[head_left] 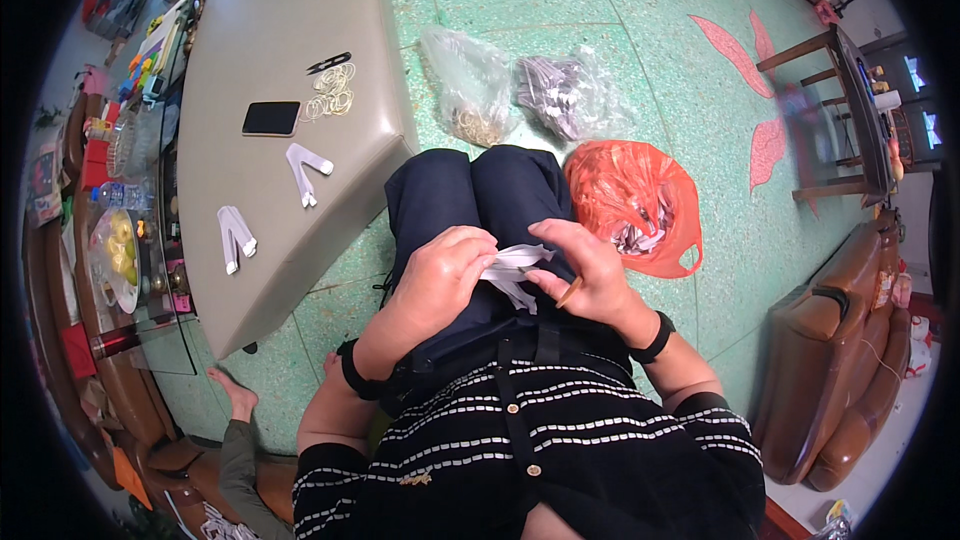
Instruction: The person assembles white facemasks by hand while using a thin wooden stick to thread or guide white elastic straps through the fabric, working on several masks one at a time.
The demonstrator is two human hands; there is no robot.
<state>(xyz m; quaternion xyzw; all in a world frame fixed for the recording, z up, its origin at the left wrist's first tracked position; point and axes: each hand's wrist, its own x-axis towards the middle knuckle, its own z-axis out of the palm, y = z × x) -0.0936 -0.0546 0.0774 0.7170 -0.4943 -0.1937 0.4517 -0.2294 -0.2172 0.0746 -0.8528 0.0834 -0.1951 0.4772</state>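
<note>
My left hand (445,278) is closed, pinching a small bundle of white fabric strips (515,260) that look like zipper tapes. The bundle sits above my lap, its loose ends pointing right and down. At its right end is my right hand (592,275), thumb and forefinger spread apart around the strip ends. A tan band (570,292), like a rubber band, crosses its thumb; the other fingers are partly hidden. On the grey padded bench (300,50) at left lie two folded white strips, one nearer the middle (307,172) and one near its left edge (235,238).
A phone (271,119), black thread snips (329,62) and a heap of rubber bands (330,92) lie on the bench. Beyond my knees are clear bags with rubber bands (470,125) and greyish strips (555,95). A red bag (625,190) of strips stands right. Someone's bare foot (235,390) shows lower left.
</note>
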